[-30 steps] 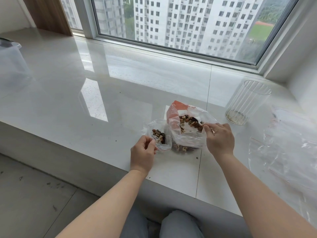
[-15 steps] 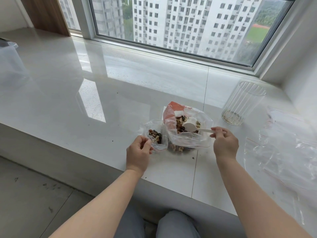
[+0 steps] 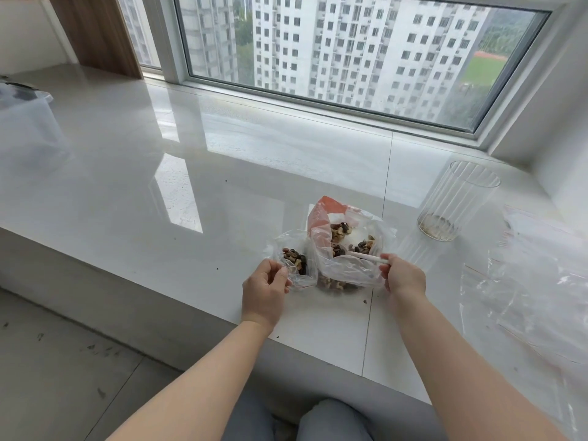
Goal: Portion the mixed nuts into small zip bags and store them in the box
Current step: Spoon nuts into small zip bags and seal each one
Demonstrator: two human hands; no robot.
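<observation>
A large clear bag of mixed nuts (image 3: 345, 249) with an orange patch sits open on the white sill. Touching its left side is a small zip bag (image 3: 294, 261) that holds some nuts. My left hand (image 3: 265, 286) pinches the near edge of the small bag and keeps its mouth open. My right hand (image 3: 402, 275) pinches the handle of a white scoop (image 3: 359, 256), whose bowl lies down inside the large bag among the nuts. A translucent plastic box (image 3: 25, 122) stands at the far left of the sill.
A ribbed clear glass (image 3: 455, 202) stands upright to the right of the large bag. Several empty clear zip bags (image 3: 534, 281) lie spread at the right edge. The sill's front edge (image 3: 159, 275) drops to a grey floor; the window runs along the back.
My right hand has drawn back to the bag's near right rim, and the scoop has dipped from above the nuts down into the large bag. My left hand has kept hold of the small bag.
</observation>
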